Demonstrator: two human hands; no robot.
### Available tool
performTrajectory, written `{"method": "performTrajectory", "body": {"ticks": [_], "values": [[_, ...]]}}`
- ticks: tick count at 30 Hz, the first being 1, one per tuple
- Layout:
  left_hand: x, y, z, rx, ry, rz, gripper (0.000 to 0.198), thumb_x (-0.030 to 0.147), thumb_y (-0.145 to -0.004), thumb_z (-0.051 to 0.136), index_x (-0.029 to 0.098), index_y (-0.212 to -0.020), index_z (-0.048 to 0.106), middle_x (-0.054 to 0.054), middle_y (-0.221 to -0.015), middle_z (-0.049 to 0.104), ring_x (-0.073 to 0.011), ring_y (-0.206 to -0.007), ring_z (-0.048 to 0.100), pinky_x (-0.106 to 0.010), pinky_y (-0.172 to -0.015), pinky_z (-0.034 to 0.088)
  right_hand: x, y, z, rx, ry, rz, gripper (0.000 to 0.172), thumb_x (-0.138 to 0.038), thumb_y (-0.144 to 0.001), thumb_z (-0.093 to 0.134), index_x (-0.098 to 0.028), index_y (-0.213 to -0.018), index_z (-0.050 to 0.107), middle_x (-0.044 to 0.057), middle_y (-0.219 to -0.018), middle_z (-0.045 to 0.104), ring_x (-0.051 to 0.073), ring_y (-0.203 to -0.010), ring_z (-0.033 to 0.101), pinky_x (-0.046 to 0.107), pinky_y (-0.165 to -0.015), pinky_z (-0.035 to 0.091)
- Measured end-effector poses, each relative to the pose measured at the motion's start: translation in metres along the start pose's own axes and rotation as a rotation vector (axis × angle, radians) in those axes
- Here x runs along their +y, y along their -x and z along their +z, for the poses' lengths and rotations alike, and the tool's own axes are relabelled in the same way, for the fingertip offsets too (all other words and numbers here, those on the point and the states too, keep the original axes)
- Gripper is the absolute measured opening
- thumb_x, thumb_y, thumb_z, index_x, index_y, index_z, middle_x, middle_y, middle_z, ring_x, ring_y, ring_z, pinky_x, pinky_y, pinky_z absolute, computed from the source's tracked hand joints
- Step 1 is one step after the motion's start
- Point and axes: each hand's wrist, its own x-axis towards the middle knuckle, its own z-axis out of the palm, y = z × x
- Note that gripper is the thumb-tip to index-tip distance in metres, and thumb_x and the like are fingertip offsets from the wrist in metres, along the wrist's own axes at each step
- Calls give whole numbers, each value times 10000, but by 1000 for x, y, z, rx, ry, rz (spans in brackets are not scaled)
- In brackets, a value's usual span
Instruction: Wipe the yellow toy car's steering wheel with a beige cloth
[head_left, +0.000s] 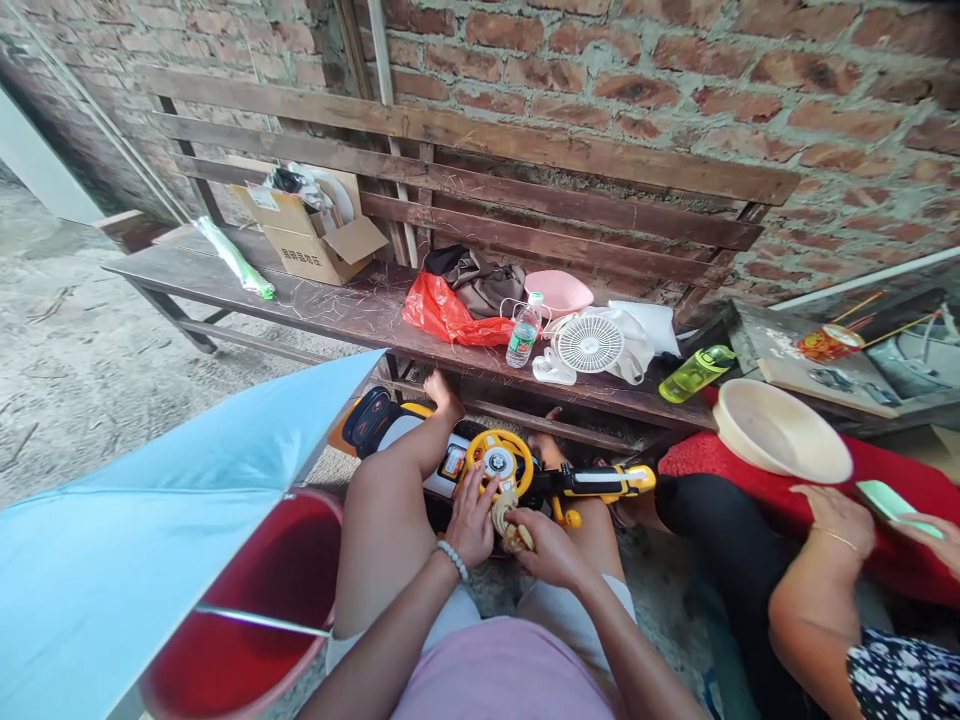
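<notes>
A yellow-and-black ride-on toy lies between my legs, with a yellow steering wheel and a white hub. My left hand, wearing a beaded bracelet, lies with fingers stretched out against the lower left of the wheel. Close beside it, my right hand is closed on a crumpled beige-brown cloth just below the hub. Part of the cloth is hidden by the fingers. A yellow-and-black arm of the toy sticks out to the right.
A wooden bench holds a cardboard box, a red bag, a water bottle, a white fan and a green bottle. Left are a blue umbrella and red bucket. Another person's hand is near a cream basin.
</notes>
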Motion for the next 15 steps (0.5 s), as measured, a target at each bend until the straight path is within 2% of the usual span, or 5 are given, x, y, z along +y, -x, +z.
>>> {"method": "performTrajectory", "body": {"ticks": [3, 7, 11, 13, 15], "values": [[11, -2, -4, -115, 239, 8, 709, 111, -829, 621, 273, -1519, 656, -112, -1741, 451, -384, -1664, 305, -674, -1359, 194, -18, 8, -28, -83, 189, -152, 548, -59, -782, 642, -305, -1248, 793, 75, -1371, 746, 293, -1262, 670, 421, -1059, 534], [19, -7, -4, -93, 779, -278, 457, 167, -825, 717, 218, -1271, 800, -143, -1437, 733, -375, -1465, 577, -588, -1350, 283, -24, 11, -42, 178, 365, -272, 541, -46, -882, 616, -331, -1313, 779, 99, -1541, 636, 318, -1383, 576, 497, -1101, 507], [25, -10, -10, -163, 1318, -663, 344, 344, -978, 663, 199, -1274, 761, -147, -1287, 797, -362, -1364, 664, -594, -1224, 458, -17, 2, -24, 403, 456, -320, 686, -45, -898, 613, -330, -1521, 655, 131, -1749, 404, 366, -1576, 401, 591, -1226, 419], [28, -10, -13, -211, 1534, -817, 385, 388, -1036, 586, 198, -1345, 716, -146, -1236, 816, -350, -1265, 731, -583, -1131, 541, -17, -3, -3, 361, 462, -324, 789, -70, -884, 643, -306, -1630, 536, 158, -1778, 349, 386, -1608, 362, 628, -1254, 383], [29, -9, -14, -131, 1633, -928, 398, 333, -1046, 544, 181, -1384, 692, -142, -1176, 834, -327, -1163, 781, -533, -1077, 587, -19, -5, 17, 251, 415, -355, 936, -126, -858, 695, -250, -1725, 365, 195, -1786, 320, 397, -1631, 330, 649, -1277, 351]]}}
